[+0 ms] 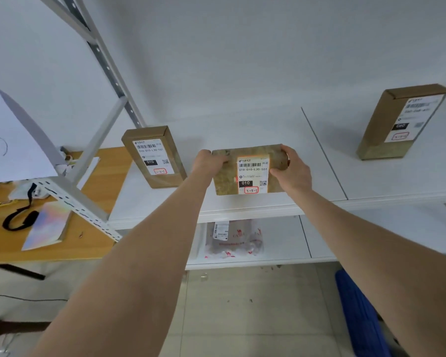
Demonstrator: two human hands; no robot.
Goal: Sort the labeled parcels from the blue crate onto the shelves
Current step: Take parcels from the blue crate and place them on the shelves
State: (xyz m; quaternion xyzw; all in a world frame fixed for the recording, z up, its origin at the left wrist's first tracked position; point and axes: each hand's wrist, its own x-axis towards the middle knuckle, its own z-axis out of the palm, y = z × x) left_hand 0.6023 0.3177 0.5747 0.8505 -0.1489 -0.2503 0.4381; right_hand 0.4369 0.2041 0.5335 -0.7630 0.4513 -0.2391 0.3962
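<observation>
The blue crate (pixel 358 318) sits on the floor at the near right, only partly in view. Above it, the lower shelf (pixel 281 243) holds a plastic bag (pixel 233 238). The parcel (pixel 251 175) marked 3-3-3 is over the upper shelf (pixel 165 199), close behind its front lip, with its label facing the person. The left hand (pixel 207 161) curls round its upper left corner and the right hand (pixel 292 168) round its upper right corner. I cannot tell whether its bottom edge rests on the board yet.

The main risk is the lip. The parcel is so near the front that, if let go upright there, it could tip forward and drop to the floor. Both grips are high, so the bottom can slide out as the hands loosen. Pushing it deeper looks safer.

Nothing blocks that path. The left box (pixel 153 157) stands near on the same board, apart from the parcel. A careless sideways shove could knock it over. The right box (pixel 399 122) stands well apart, beyond a seam (pixel 325 155) in the board.

At the left, a desk (pixel 106 176) carries a black strap (pixel 21 217) and a shiny card (pixel 49 225). A rack post (pixel 108 70) rises behind, and a paper (pixel 13 140) hangs at the far left.
</observation>
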